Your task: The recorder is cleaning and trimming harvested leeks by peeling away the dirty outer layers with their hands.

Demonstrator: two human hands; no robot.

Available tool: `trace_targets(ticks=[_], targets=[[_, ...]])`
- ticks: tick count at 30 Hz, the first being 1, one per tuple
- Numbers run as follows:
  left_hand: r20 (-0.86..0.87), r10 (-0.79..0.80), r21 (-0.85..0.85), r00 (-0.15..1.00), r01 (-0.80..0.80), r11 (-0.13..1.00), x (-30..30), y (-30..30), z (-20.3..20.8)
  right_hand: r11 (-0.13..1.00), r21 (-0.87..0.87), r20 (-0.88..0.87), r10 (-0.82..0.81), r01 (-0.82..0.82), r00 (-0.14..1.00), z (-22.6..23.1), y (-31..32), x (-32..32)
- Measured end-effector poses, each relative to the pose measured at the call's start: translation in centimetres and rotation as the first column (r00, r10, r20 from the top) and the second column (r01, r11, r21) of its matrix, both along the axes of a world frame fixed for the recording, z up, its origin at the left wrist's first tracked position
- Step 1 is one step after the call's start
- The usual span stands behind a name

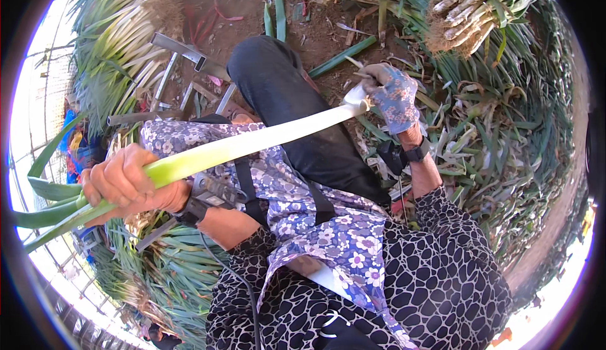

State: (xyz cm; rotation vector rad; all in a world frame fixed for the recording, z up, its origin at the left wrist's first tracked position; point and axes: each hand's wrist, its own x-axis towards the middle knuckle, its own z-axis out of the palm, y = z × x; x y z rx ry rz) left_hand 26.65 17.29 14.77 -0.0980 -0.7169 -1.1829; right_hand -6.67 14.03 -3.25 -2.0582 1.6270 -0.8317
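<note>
We held a leek across our lap, our left hand at its leafy end, our right hand at its root end. A leek bundle lay beyond the right hand, a leek pile beyond the left.

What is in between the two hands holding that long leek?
In the head view, the leek's pale white-green stalk spans the gap from the left hand to the gloved right hand. Beneath it lie a flowered apron and a dark trouser knee.
</note>
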Motion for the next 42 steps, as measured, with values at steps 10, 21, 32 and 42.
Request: trace_targets(ticks=[10,21,32,42], targets=[[0.005,0.008,0.0,1.0,-0.008,1.0,0.8,1.0,0.8,0.985,-0.02,-0.096,-0.171,0.17,0.981,-6.0,-0.1,-3.4],[0.086,0.11,0.063,0.99,-0.115,0.991,2.4,2.1,1.3,0.825,0.557,-0.419,0.18,0.095,0.89,-16.5,4.3,-5.6],[0.287,0.491,0.268,0.823,-0.561,0.783,8.2,4.0,-1.3,0.855,0.518,0.59,-0.324,-0.039,0.74,-2.1,4.3,-4.6],[0.447,0.61,0.501,0.655,-0.748,0.435,11.0,5.0,-3.9,0.903,0.164,0.305,0.336,-0.397,0.891,3.8,0.8,1.5]])
